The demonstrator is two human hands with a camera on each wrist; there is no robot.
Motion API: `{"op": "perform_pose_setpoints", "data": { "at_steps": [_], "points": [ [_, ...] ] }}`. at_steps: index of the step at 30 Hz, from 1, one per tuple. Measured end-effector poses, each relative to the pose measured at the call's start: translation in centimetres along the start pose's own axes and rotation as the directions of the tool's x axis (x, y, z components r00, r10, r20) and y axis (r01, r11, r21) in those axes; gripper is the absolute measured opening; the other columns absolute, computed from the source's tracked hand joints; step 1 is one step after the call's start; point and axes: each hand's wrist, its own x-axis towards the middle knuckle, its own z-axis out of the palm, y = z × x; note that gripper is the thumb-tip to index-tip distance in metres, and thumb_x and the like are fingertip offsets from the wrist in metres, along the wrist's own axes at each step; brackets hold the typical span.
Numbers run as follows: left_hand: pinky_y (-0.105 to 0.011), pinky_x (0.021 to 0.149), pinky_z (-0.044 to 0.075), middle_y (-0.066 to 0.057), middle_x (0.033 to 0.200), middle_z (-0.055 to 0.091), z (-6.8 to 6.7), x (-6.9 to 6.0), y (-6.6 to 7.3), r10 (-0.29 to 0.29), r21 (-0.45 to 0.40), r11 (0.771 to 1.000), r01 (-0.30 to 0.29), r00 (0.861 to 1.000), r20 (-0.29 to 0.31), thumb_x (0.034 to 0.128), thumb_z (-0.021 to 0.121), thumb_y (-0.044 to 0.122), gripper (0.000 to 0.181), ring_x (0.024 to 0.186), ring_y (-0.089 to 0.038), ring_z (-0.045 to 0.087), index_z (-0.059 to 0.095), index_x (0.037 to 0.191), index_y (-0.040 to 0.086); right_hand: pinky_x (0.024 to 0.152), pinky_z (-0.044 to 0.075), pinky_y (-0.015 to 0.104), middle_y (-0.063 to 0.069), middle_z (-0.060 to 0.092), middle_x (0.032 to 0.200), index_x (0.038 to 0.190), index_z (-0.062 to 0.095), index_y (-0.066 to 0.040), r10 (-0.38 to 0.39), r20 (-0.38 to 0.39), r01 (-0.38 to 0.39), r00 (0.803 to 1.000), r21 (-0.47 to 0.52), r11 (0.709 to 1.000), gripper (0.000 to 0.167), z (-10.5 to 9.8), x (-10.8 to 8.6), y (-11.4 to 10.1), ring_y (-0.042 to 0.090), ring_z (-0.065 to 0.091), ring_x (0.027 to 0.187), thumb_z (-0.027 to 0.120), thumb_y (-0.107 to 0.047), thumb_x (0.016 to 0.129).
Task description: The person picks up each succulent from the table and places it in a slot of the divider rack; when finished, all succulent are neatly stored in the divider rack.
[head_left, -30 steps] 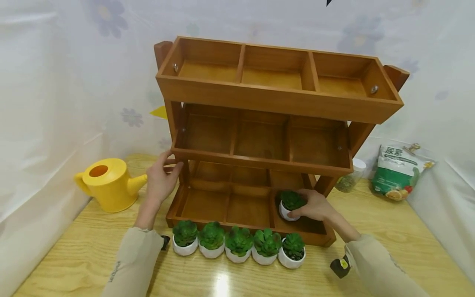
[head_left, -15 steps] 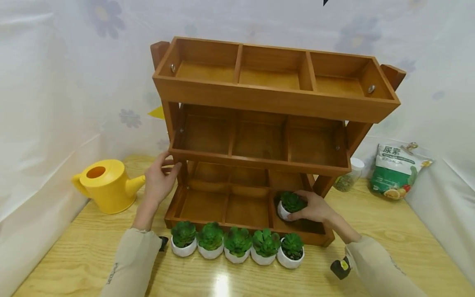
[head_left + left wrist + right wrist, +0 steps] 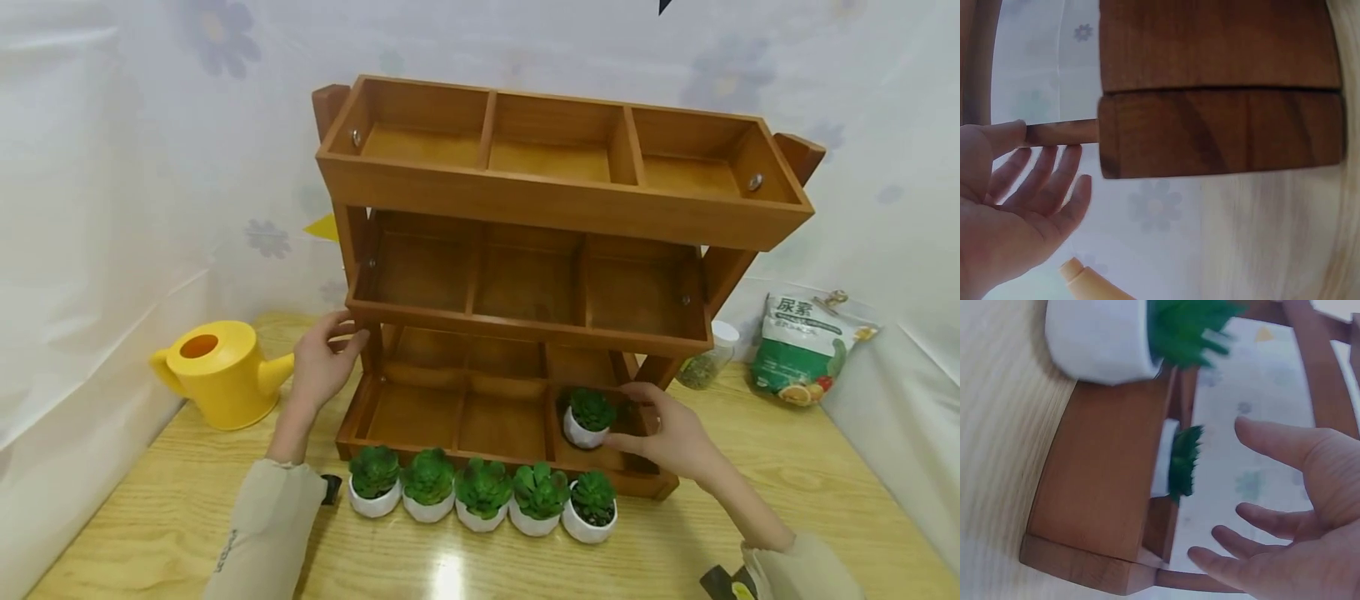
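Observation:
A three-tier wooden shelf [image 3: 570, 200] stands on the table. My left hand [image 3: 322, 362] is at its left upright; in the left wrist view the thumb and several fingertips of the hand [image 3: 1022, 206] pinch a wooden bar [image 3: 1063, 132]. In the bottom tier's right compartment a succulent in a white pot [image 3: 585, 429] stands upright. My right hand [image 3: 675, 433] is just right of that pot, fingers spread; in the right wrist view the hand [image 3: 1310, 519] is apart from the potted succulent [image 3: 1183, 462] and holds nothing.
Several potted succulents [image 3: 482, 496] stand in a row along the shelf's front edge. A yellow watering can [image 3: 225, 375] is on the left. A lidded jar [image 3: 708, 358] and a green-white bag [image 3: 806, 350] are at the right.
My right hand has let go of the potted succulent and moved back to the right, its fingers spreading. The pot stays in the compartment. My left hand is nearly unmoved.

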Motion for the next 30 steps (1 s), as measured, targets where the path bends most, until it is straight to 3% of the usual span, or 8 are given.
{"op": "perform_pose_setpoints", "data": {
  "at_steps": [5, 10, 18, 26, 30],
  "points": [
    [-0.051, 0.086, 0.053, -0.028, 0.117, 0.062, -0.1, -0.2, 0.1, -0.043, 0.031, 0.999, 0.042, 0.998, 0.034, 0.0957, 0.06, 0.017, 0.039, 0.102, -0.041, 0.063, 0.056, 0.128, -0.004, 0.09, 0.048, 0.056, 0.025, 0.049, 0.133, 0.135, 0.047, -0.002, 0.077, -0.026, -0.071, 0.997, 0.16, 0.985, 0.065, -0.5, -2.0, -0.6, 0.049, 0.05, 0.117, 0.076, -0.027, 0.083],
    [-0.05, 0.085, 0.053, -0.028, 0.117, 0.062, -0.1, -0.3, 0.3, -0.05, 0.034, 0.998, 0.048, 0.998, 0.043, 0.0961, 0.059, 0.018, 0.04, 0.101, -0.042, 0.063, 0.055, 0.129, -0.003, 0.092, 0.05, 0.048, 0.023, 0.051, 0.133, 0.135, 0.047, -0.003, 0.142, -0.038, -0.127, 0.989, 0.263, 0.956, 0.06, 0.0, -3.8, -0.8, 0.042, 0.053, 0.117, 0.074, -0.025, 0.086],
    [-0.05, 0.086, 0.053, -0.027, 0.117, 0.062, 0.0, -0.3, 0.3, -0.043, 0.025, 0.999, 0.042, 0.998, 0.045, 0.0963, 0.059, 0.018, 0.039, 0.103, -0.041, 0.063, 0.056, 0.129, -0.002, 0.085, 0.054, 0.036, 0.018, 0.058, 0.126, 0.128, 0.055, -0.003, 0.187, -0.047, -0.168, 0.981, 0.269, 0.948, 0.054, 2.2, -5.5, -0.5, 0.033, 0.059, 0.109, 0.075, -0.027, 0.084],
    [-0.049, 0.086, 0.053, -0.026, 0.117, 0.062, 0.1, -0.2, 0.4, -0.054, 0.016, 0.998, 0.053, 0.997, 0.048, 0.0961, 0.059, 0.016, 0.039, 0.102, -0.04, 0.063, 0.055, 0.13, -0.002, 0.071, 0.055, 0.021, 0.01, 0.066, 0.105, 0.114, 0.064, -0.004, 0.203, -0.217, -0.149, 0.955, 0.241, 0.959, 0.04, 3.8, -6.9, -0.1, 0.006, 0.062, 0.088, 0.079, -0.019, 0.08],
    [-0.05, 0.083, 0.054, -0.026, 0.116, 0.063, 0.2, -0.2, 0.3, -0.037, 0.019, 0.999, 0.037, 0.999, 0.039, 0.0957, 0.06, 0.015, 0.037, 0.099, -0.04, 0.064, 0.056, 0.129, -0.001, 0.066, 0.056, 0.023, 0.005, 0.066, 0.093, 0.11, 0.065, -0.004, 0.186, -0.211, -0.126, 0.96, 0.268, 0.955, 0.035, 4.7, -7.6, 0.1, 0.003, 0.062, 0.079, 0.08, -0.012, 0.079]
  ]
}}
